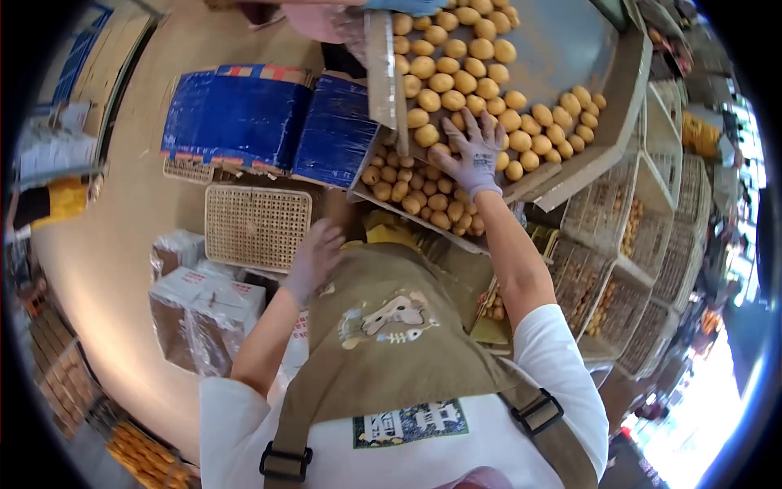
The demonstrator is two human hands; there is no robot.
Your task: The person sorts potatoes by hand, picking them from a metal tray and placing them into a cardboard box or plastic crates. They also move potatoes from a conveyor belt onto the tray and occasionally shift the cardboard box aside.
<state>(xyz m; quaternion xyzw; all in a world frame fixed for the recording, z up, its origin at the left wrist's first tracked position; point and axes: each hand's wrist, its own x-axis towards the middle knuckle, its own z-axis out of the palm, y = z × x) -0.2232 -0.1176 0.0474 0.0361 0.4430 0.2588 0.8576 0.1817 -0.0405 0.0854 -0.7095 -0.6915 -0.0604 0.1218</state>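
Note:
My right hand (pixel 474 159), in a thin pale glove, lies with fingers spread over round yellow-brown fruits (pixel 464 82) on a grey sorting table (pixel 562 49). Its fingertips touch several of them. Directly below the table's near edge, a crate (pixel 472 243) holds more such fruits (pixel 415 187), browner in colour. My left hand (pixel 314 259), also gloved, is blurred by motion in front of my apron (pixel 391 318). Its fingers look stretched out, and no object shows in them. The hand is right beside a tan plastic basket (pixel 257 228).
Blue wrapped cartons (pixel 236 118) stand at the upper left. White boxes in plastic film (pixel 208 297) sit below the basket. Stacked crates with fruit (pixel 603 212) line the right side. A blue-gloved hand of another person (pixel 411 6) shows at the table's far edge.

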